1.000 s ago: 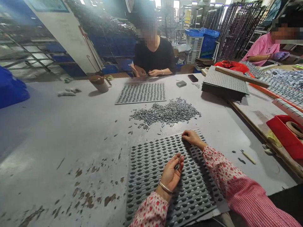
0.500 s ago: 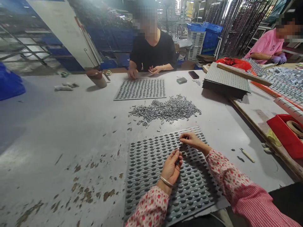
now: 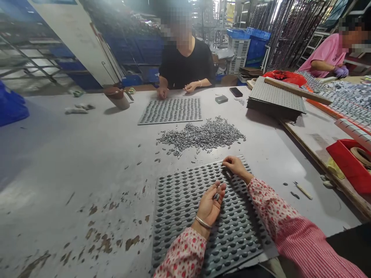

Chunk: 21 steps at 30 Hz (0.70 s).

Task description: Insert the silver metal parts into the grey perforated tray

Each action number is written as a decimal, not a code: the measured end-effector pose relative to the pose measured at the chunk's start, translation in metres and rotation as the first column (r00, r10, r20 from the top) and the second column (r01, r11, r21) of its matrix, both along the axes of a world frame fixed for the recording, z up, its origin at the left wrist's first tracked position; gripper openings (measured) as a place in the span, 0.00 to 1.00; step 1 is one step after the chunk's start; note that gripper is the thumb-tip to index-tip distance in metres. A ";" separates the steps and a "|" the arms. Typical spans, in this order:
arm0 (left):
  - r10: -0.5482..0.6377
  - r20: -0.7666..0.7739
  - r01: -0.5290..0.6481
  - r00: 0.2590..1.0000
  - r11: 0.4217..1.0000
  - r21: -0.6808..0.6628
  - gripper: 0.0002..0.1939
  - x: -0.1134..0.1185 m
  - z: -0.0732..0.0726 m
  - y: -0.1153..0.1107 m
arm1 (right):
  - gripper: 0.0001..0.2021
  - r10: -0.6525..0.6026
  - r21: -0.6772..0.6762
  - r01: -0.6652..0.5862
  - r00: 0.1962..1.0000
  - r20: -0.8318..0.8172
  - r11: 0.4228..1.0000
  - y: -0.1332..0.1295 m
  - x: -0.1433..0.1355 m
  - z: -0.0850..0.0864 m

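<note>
Grey dimpled tray (image 3: 185, 216), small metal pieces (image 3: 216, 196) in left hand (image 3: 210, 204).

A dimpled tray (image 3: 185, 216) lay on the table (image 3: 72, 162) nearest the wearer; behind it sat a heap of small metal pieces (image 3: 203, 136), then a second tray (image 3: 171, 110) before a seated person (image 3: 185, 63).

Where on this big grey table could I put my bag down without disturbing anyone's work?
The widest bare stretch lies left of the near tray and the pile of metal pieces, before the cup. It is crowded on the right: stacked trays, a small tool, the red bin.
</note>
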<state>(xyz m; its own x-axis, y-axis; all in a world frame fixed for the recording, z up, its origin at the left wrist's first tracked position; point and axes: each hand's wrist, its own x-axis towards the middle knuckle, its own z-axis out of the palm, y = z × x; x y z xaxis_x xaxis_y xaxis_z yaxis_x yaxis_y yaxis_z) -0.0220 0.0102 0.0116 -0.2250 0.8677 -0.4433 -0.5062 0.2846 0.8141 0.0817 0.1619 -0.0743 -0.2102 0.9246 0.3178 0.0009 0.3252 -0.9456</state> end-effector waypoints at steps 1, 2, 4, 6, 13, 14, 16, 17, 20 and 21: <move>0.004 0.004 -0.004 1.000 1.000 -0.010 0.10 0.000 0.000 -0.001 | 0.08 -0.043 0.004 0.043 0.998 0.035 0.999 0.005 -0.002 -0.001; 0.011 0.008 -0.010 1.000 1.000 -0.018 0.09 -0.001 0.000 -0.002 | 0.07 -0.078 0.014 0.077 0.994 0.071 0.997 0.009 -0.003 -0.002; 0.027 0.012 -0.027 1.000 0.999 -0.023 0.08 -0.001 -0.001 -0.003 | 0.05 -0.127 0.045 0.122 0.981 0.143 0.992 0.012 -0.007 -0.004; 0.027 0.030 -0.026 0.999 0.999 -0.031 0.08 -0.001 -0.001 -0.003 | 0.05 -0.164 0.077 0.151 0.964 0.211 0.986 0.013 -0.011 -0.005; -0.039 0.141 0.044 0.989 0.998 -0.035 0.11 -0.003 0.000 -0.002 | 0.06 -0.243 0.189 0.189 0.914 0.325 0.964 0.001 -0.012 0.005; -0.038 0.146 0.043 0.989 0.999 -0.029 0.11 -0.004 0.000 -0.001 | 0.06 -0.234 0.198 0.176 0.917 0.324 0.964 -0.003 -0.009 0.009; -0.037 0.145 0.039 0.989 0.999 -0.015 0.12 -0.004 0.000 0.000 | 0.07 -0.186 0.218 0.119 0.930 0.318 0.969 -0.012 -0.003 0.017; -0.037 0.143 0.038 0.989 0.999 -0.005 0.12 -0.004 0.000 0.000 | 0.07 -0.126 0.236 0.051 0.940 0.317 0.971 -0.018 0.000 0.021; -0.025 0.120 0.019 0.992 0.999 0.047 0.12 -0.003 -0.002 0.003 | 0.08 0.183 0.341 -0.301 0.923 0.338 0.891 -0.038 0.008 0.032; -0.019 0.112 0.011 0.994 0.998 0.068 0.12 -0.002 -0.003 0.004 | 0.08 0.268 0.375 -0.394 0.899 0.346 0.839 -0.045 0.010 0.034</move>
